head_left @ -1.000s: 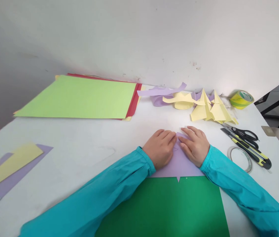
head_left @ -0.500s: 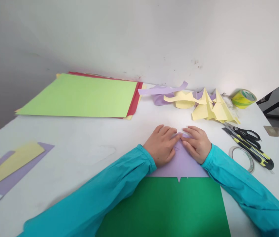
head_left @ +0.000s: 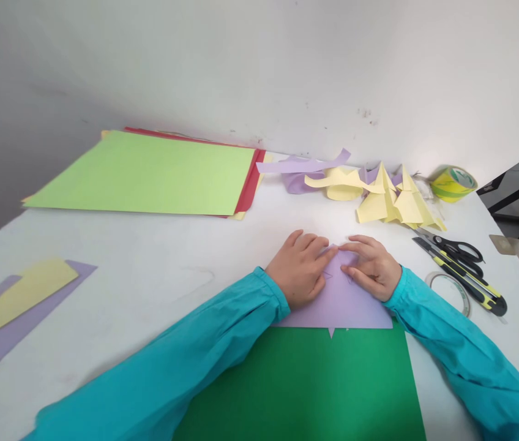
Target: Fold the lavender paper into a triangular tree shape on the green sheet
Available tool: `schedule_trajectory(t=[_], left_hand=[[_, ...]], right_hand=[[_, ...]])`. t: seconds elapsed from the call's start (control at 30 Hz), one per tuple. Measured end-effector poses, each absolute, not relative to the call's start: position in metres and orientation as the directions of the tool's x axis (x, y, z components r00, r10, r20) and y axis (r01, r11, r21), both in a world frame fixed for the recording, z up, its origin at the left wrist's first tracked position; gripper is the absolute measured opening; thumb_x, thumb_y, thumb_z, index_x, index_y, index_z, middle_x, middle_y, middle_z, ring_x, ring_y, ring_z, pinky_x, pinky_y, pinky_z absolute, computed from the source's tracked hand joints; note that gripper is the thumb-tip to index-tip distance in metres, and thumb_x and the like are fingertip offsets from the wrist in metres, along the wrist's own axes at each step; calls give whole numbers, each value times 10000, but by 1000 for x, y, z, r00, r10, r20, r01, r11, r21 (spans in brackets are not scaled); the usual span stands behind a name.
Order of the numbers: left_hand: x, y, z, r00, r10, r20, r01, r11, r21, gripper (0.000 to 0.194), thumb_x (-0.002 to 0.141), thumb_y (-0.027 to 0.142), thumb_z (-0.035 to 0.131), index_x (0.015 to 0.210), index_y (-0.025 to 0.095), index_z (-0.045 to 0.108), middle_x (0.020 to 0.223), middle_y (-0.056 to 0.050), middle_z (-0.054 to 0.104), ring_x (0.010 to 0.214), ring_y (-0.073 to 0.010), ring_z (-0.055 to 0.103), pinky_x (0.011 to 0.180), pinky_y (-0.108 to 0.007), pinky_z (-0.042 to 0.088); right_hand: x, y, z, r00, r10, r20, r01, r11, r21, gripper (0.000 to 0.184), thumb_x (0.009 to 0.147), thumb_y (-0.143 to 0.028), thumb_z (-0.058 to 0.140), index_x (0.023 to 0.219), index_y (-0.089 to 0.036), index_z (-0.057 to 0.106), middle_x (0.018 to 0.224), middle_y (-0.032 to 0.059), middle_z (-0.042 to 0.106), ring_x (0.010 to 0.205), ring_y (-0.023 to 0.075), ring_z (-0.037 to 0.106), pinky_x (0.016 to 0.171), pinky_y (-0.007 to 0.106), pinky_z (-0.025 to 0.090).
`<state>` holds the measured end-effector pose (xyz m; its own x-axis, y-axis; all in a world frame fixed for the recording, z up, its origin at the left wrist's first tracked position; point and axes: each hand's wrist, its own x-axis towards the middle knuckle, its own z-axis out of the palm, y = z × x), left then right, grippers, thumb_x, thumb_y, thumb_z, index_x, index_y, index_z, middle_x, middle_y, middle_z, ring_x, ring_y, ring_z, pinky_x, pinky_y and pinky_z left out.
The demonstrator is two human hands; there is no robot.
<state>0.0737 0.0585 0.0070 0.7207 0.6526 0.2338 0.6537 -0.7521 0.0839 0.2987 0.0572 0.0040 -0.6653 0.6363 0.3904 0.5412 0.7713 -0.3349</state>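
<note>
A folded sheet of purple paper [head_left: 333,309], roughly triangular with its peak pointing away from me, lies over the top part of a green sheet [head_left: 314,386]. A small purple tip [head_left: 332,332] pokes out below its near edge. My left hand [head_left: 300,269] presses on the paper's left side, index finger stretched to the peak and the other fingers partly bent. My right hand [head_left: 372,266] rests at the right side, its index fingertip at the peak beside the left one and its thumb apart. The hands cover much of both slanting sides.
Light green and red sheets [head_left: 149,174] lie stacked at the back left. Purple and yellow strips [head_left: 25,300] are at the left. Folded yellow paper pieces [head_left: 381,199], a tape roll [head_left: 453,184], scissors [head_left: 459,248], a utility knife [head_left: 466,278] and another tape roll [head_left: 447,294] occupy the right.
My right hand has shifted slightly right, its thumb drawing away from the index finger and uncovering more of the paper. My left index finger has reached up to the peak.
</note>
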Motion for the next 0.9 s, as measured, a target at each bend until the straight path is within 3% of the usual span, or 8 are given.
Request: schedule_trajectory(t=[0.27,0.9], left_hand=[[75,56,8,724,657,212,665,-746,38,502,814,263,477,1293,120,525,1223,-136,551,1093,-307,469,1010,-539,273],[75,57,6,727,649,222,659,-751,37,500,814,276,481,1288,123,529,1213,-141,554,1072,-308,475,981,-531,296]], right_hand=[[299,54,4,-682,577,450,452,816,-361,348,868,-212,536,546,-191,667,1161,84,656,1200,268,496,971,460,459],[299,42,8,-710,512,484,412,859,-304,244,835,-163,539,630,-181,670,1095,101,673,1136,261,539,915,471,476]])
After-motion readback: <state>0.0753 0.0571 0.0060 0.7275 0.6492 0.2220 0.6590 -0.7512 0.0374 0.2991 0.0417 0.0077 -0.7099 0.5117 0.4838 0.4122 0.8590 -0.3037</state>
